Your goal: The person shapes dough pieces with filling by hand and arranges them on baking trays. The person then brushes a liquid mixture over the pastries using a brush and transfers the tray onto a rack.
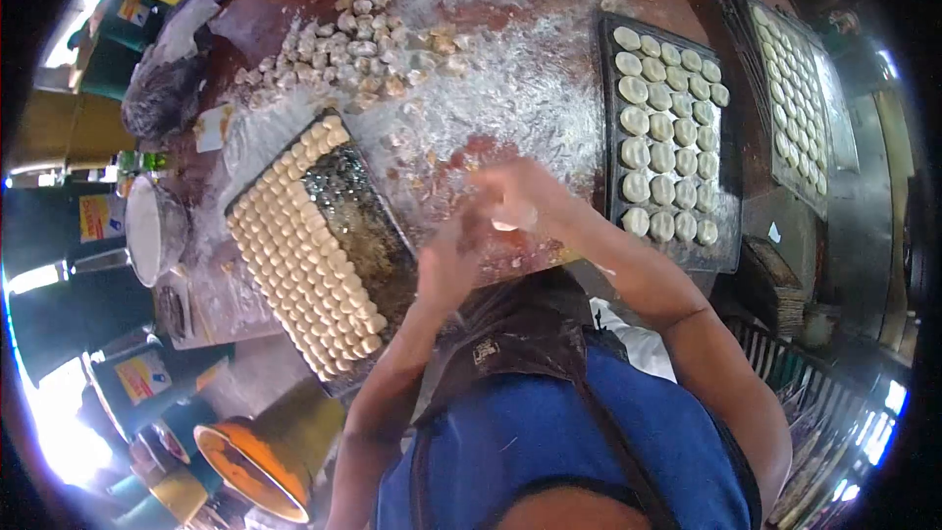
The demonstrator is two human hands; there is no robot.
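My right hand (523,194) is over the floured table (491,88), its fingers curled round a pale piece of dough (514,217) that shows at its underside. Close beside it on the left is my left hand (449,263), smeared by motion, so its fingers cannot be made out. To the left, a dark tray (368,240) lies at a slant, filled in rows with small dough balls (299,255); part of its oily bottom is bare. A second tray (671,245) on the right carries rows of flattened dough rounds (661,157).
Floured dough lumps (358,44) are heaped at the back left. Another tray of dough rounds (793,103) stands at far right. A white bowl (155,231) and a dark plastic bag (162,98) lie left. An orange-lined bucket (253,461) stands below the table.
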